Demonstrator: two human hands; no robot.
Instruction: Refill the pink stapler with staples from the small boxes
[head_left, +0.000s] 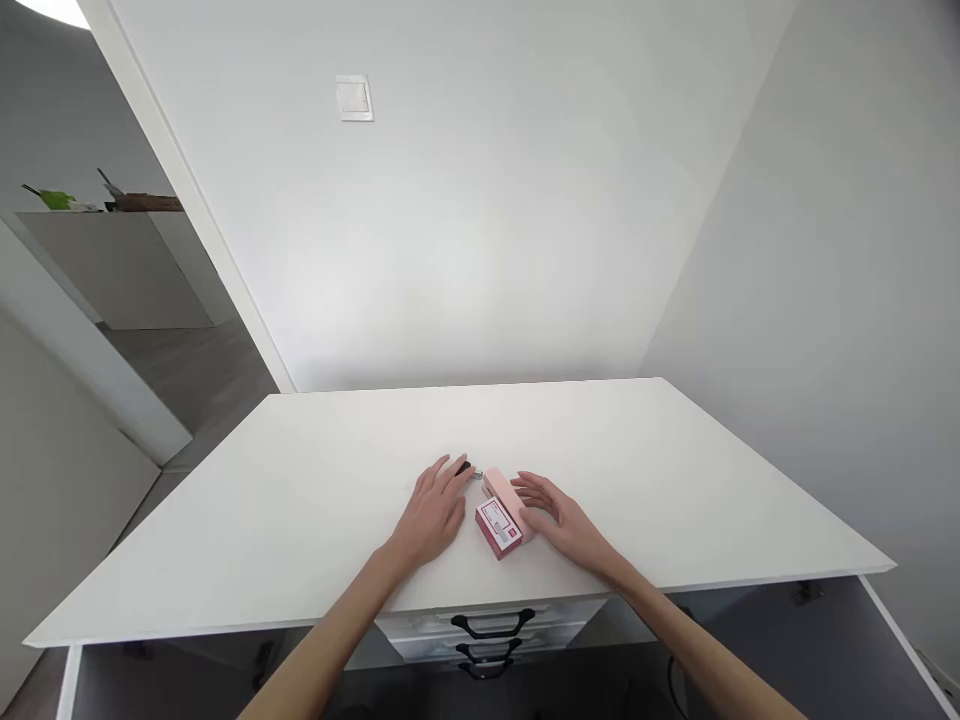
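Note:
On the white table (300, 500), near its front edge, lies a pink stapler (504, 493) with a small red and white box (499, 527) against its near side. My left hand (435, 510) rests flat on the table with its fingers spread, the fingertips beside a small black part (464, 467) at the stapler's far end. My right hand (551, 512) lies open just right of the stapler, fingers stretched toward it and about touching its side. Neither hand holds anything.
A white wall with a light switch (354, 98) rises behind the table; another wall closes the right side. Drawers with black handles (491, 625) sit under the front edge. At the left, a doorway opens onto a counter (112, 260) with some objects.

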